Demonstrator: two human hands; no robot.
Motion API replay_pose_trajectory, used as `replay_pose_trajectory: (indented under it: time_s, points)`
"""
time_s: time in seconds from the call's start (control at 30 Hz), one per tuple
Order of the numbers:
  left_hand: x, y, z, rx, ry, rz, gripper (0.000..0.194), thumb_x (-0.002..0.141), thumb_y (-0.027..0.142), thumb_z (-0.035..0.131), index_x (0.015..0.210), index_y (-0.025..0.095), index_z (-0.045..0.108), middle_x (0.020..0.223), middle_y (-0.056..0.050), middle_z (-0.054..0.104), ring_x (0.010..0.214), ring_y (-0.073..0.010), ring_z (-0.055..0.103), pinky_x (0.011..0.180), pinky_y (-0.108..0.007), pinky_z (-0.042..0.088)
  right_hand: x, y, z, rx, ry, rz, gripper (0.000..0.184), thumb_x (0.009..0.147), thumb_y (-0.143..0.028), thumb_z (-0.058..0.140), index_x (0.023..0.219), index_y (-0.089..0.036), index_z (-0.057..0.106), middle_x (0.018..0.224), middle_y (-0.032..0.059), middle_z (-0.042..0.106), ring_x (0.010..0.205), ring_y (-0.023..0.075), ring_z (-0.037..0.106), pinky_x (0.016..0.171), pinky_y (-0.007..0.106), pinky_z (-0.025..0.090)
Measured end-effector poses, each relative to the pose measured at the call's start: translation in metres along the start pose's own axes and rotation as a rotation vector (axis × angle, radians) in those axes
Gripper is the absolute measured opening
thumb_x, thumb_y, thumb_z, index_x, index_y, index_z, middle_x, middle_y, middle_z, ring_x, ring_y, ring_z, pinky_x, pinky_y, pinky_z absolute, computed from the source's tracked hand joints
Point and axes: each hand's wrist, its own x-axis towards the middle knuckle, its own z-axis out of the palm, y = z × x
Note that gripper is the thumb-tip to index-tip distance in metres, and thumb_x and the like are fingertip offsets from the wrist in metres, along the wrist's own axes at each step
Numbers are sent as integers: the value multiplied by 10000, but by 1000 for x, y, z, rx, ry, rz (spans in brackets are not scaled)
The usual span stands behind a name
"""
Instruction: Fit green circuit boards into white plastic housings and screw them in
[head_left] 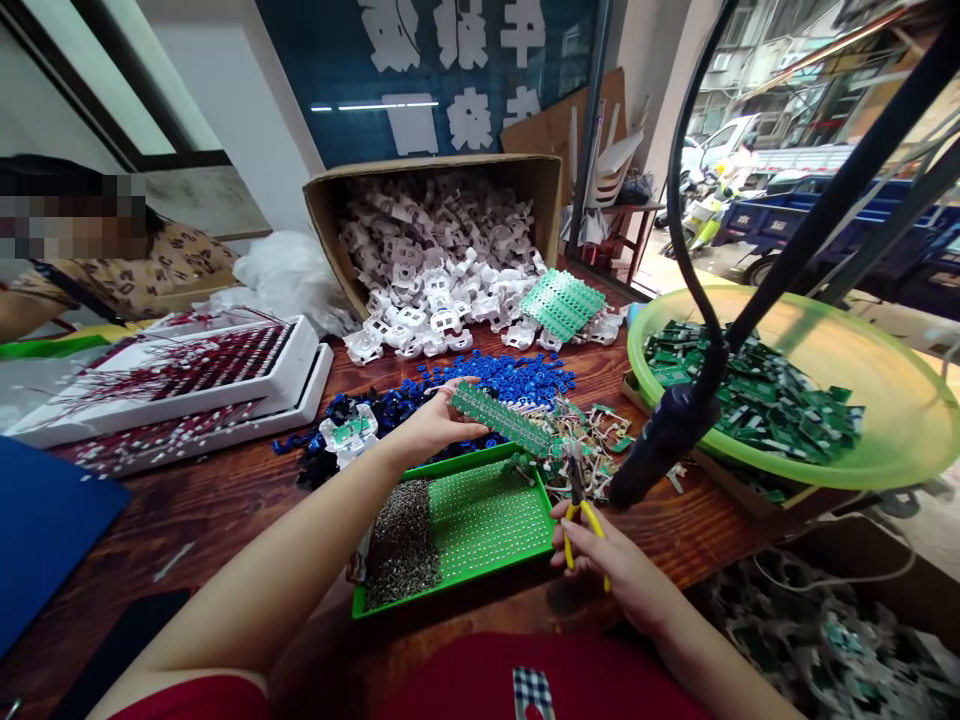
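My left hand [442, 425] grips one end of a long green circuit board panel [502, 418], which slants down to the right. Yellow-handled pliers [577, 515] sit in my right hand [592, 545], their jaws pointing up at the panel's far end; whether they touch it I cannot tell. Beneath the panel lies a green tray [487, 520] with a dotted bottom and a heap of small metal screws [401, 540] at its left. Small board pieces and pale wires [600, 450] are scattered just behind the pliers.
Blue round parts [517, 378] lie behind the tray. A cardboard box [322, 215] spills white plastic housings [442, 290]. Stacked green panels [562, 303] lie nearby. A yellow-green basin [900, 440] of boards stands right, behind a dark lamp arm [667, 440]. White foam trays [300, 370] and another person [180, 255] are left.
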Motion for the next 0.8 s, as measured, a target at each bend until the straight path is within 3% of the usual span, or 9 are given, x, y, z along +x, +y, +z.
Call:
replay_pose_trajectory:
  time_s: [0.1, 0.27, 0.63, 0.8]
  points:
    - [2, 6, -1, 77, -54, -27, 652, 609, 153, 713, 1203, 218, 453, 825, 4, 633, 751, -147, 615, 772, -314, 470, 1, 1, -1, 2, -15, 7, 497, 723, -555, 579, 1036, -195, 441, 868, 15, 491, 756, 119, 540, 653, 246, 396]
    - [2, 12, -3, 174, -68, -16, 557, 588, 173, 729, 1111, 217, 543, 869, -5, 645, 755, -145, 612, 761, -303, 471, 1, 0, -1, 2, -27, 13, 506, 720, -566, 573, 1029, -195, 424, 873, 14, 482, 759, 114, 531, 651, 241, 390]
    - [-26, 24, -1, 111, 142, 73, 420, 564, 168, 751, 955, 195, 601, 739, 21, 629, 646, -109, 587, 645, -216, 481, 2, -9, -5, -41, -26, -14, 511, 722, -572, 563, 1033, -193, 422, 877, 12, 484, 765, 123, 539, 658, 252, 399]
    - [-29, 19, 3, -46, 234, 66, 378, 591, 168, 750, 936, 176, 596, 814, -22, 675, 753, -137, 635, 731, -234, 496, 10, -18, -9, -66, -38, -8, 505, 693, -562, 606, 991, -176, 474, 820, 7, 510, 714, 118, 548, 593, 223, 385]
